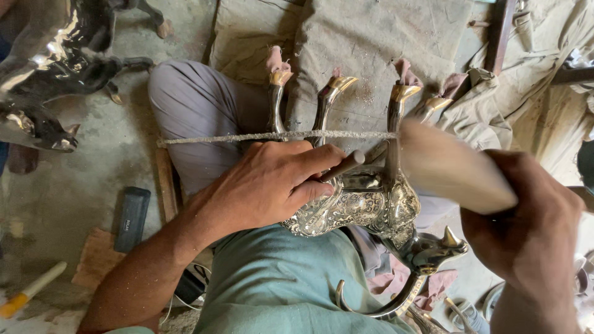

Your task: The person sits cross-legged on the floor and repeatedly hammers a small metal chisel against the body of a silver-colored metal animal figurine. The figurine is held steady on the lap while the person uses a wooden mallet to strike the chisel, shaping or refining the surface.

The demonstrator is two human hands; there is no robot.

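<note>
A silver-coloured metal animal figure (365, 207) with engraved body and gold-tipped hooves lies upside down in my lap, legs pointing away. A rope (216, 139) is stretched across its legs. My left hand (266, 182) rests on the figure's body and grips a thin metal punch (343, 166) against it. My right hand (532, 232) is closed on a wooden mallet (451, 167), blurred, its head close to the punch's end. Pink cloth scraps (278, 60) wrap the hooves.
A dark polished animal figure (49, 55) stands at the top left. A black rectangular block (131, 218) and a wooden piece (96, 256) lie on the dusty floor, with a pale-handled tool (31, 289) at the lower left. Grey cloth (371, 37) covers the ground ahead.
</note>
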